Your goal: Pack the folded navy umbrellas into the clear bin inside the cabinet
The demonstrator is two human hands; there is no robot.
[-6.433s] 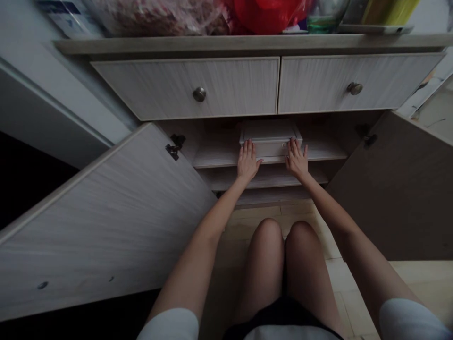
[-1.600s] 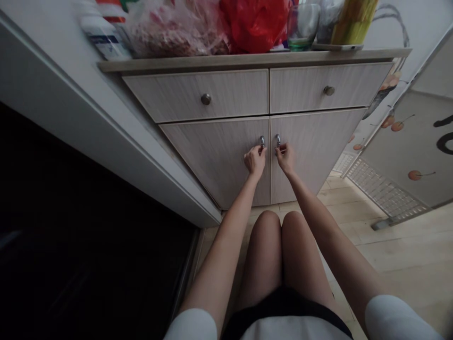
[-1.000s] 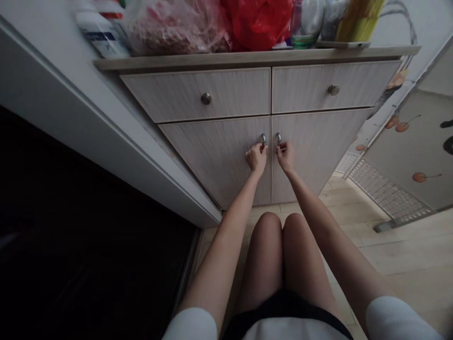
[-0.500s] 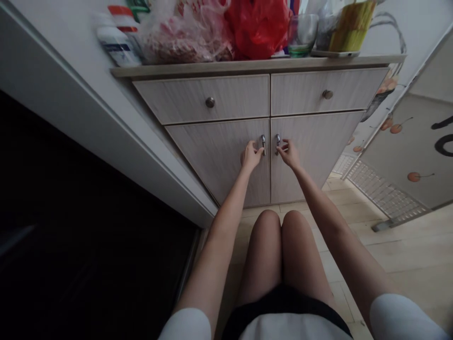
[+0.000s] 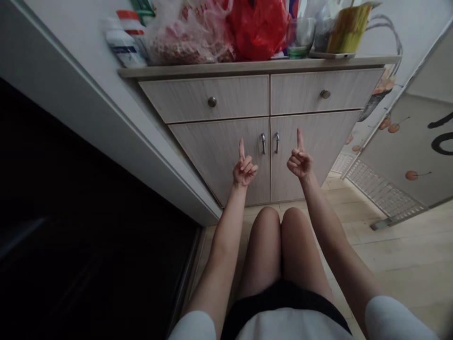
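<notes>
My left hand (image 5: pixel 245 170) is held in front of the left cabinet door (image 5: pixel 215 156), palm up, its index finger stretched out and the others loosely curled. My right hand (image 5: pixel 300 163) makes the same pointing shape before the right cabinet door (image 5: pixel 318 137). Neither holds anything. Between them are two slim metal handles, the left handle (image 5: pixel 263 143) and the right handle (image 5: pixel 277 143), both uncovered. Both doors are closed. Above them, the left drawer (image 5: pixel 177 97) and right drawer (image 5: pixel 297 94) are also closed, each with a round knob.
On the cabinet top (image 5: pixel 212 70) stand a white bottle (image 5: pixel 125 49), a clear plastic bag (image 5: pixel 191 38), a red plastic bag (image 5: pixel 260 30), a glass (image 5: pixel 300 38) and a yellow pot (image 5: pixel 348 30). A cherry-patterned panel (image 5: pixel 399 156) stands at the right. A wall edge (image 5: pixel 116 113) runs along the left.
Both hands have let go of the door handles and moved apart, left hand leftward, right hand rightward. Their index fingers now point out. The doors remain closed.
</notes>
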